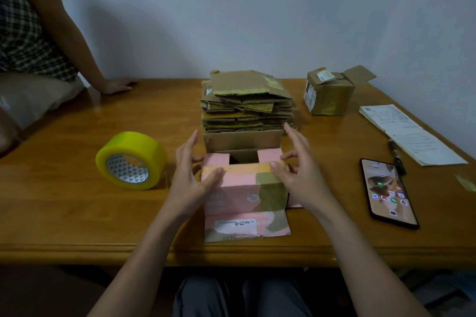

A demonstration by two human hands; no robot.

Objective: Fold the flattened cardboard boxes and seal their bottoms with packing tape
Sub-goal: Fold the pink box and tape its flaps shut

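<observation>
A small pink cardboard box (239, 195) stands on the wooden table (77, 213) near its front edge, its upper flaps partly folded in with a gap in the middle. One flap lies flat toward me. My left hand (192, 177) presses the box's left side, thumb on the near top flap. My right hand (298, 175) touches the right side, thumb on the same flap. Just behind the box rises a stack of flattened brown cardboard boxes (247, 100). A roll of yellow packing tape (131, 161) lies to the left of my left hand.
An assembled brown box (331, 92) with open flaps stands at the back right. A phone (389, 192), a pen (396, 159) and papers (409, 134) lie on the right. Another person sits at the left, a hand (117, 85) resting on the table.
</observation>
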